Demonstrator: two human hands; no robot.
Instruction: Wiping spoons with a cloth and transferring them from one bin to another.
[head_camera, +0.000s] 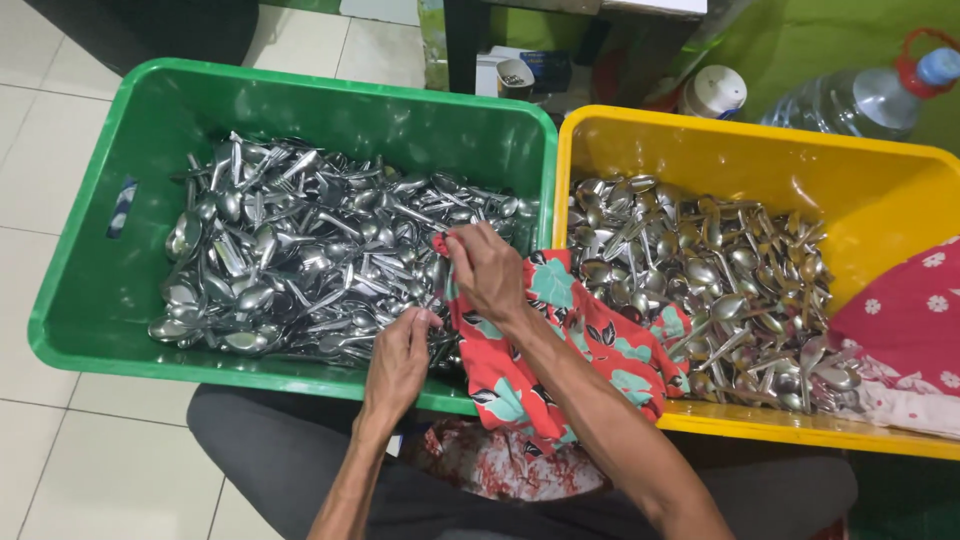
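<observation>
My right hand (487, 270) pinches one end of a red floral cloth (560, 350) over the inner rim of the green tub (110, 230). The cloth drapes across my right forearm and over the edge of the yellow tub (880, 190). My left hand (398, 360) hovers at the green tub's near rim, fingertips curled and touching the cloth and spoons; whether it grips a spoon is hidden. The green tub holds a heap of several metal spoons (300, 250). The yellow tub holds another heap of spoons (700, 280), some gold-tinted.
A red cloth with white flowers (905, 320) lies in the yellow tub's right corner. Behind the tubs stand a large water bottle (860, 100), a white lidded jar (715, 92) and a small cup (515, 78). White tiled floor (40, 130) lies to the left.
</observation>
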